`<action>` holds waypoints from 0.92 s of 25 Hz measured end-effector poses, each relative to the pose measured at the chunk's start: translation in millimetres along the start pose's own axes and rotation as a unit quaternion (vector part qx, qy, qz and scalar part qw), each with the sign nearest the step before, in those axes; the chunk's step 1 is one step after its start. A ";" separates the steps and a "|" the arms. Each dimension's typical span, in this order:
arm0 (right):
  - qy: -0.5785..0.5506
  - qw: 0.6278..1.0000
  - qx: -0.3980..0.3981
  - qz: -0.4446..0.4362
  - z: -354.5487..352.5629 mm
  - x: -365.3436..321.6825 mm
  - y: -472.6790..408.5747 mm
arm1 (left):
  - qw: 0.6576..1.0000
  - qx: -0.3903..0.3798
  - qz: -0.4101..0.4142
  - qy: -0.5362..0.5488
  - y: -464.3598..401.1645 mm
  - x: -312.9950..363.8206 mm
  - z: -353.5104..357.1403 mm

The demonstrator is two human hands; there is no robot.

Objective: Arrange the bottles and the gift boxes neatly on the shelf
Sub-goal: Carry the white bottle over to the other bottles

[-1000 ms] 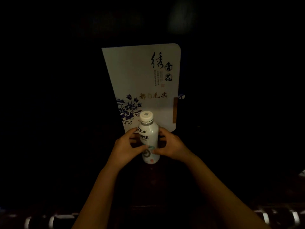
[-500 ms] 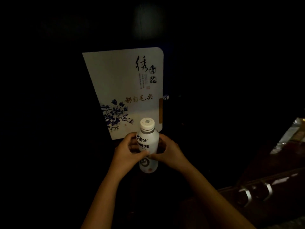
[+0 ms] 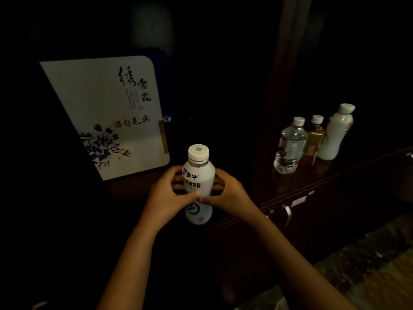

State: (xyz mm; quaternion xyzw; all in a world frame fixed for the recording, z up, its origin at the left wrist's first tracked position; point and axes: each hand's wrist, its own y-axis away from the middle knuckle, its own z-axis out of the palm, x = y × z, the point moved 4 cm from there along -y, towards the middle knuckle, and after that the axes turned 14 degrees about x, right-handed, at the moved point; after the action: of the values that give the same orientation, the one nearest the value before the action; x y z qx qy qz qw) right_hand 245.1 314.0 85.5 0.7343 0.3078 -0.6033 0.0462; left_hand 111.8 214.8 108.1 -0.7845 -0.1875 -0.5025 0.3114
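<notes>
Where shelf (image 3: 297, 186) darkens, bottles (image 3: 290, 144) stand.

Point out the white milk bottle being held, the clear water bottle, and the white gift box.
White milk bottle (image 3: 199, 175), head view, upper label.
Clear water bottle (image 3: 291, 142), head view, body.
White gift box (image 3: 98, 97), head view, front face.

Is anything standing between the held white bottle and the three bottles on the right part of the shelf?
Nothing visible. Both the left hand and right hand grip the white bottle; the dark shelf stretch toward the three bottles looks bare, though dim.
</notes>
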 end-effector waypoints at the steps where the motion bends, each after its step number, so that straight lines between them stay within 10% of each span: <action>1: -0.002 1.000 0.002 0.000 -18.4 1.6 8.5 | 1.000 0.002 0.009 -0.004 10.1 11.2 13.3; 23: 0.029 0.998 0.057 0.017 -463.3 114.1 60.7 | 0.997 -0.052 0.050 0.002 90.1 169.9 435.0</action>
State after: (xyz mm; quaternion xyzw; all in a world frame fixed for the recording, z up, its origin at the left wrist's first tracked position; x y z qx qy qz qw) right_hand 682.6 513.8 86.8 0.7578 0.2617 -0.5977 0.0054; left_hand 530.9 439.8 103.8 -0.8073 -0.1205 -0.4966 0.2951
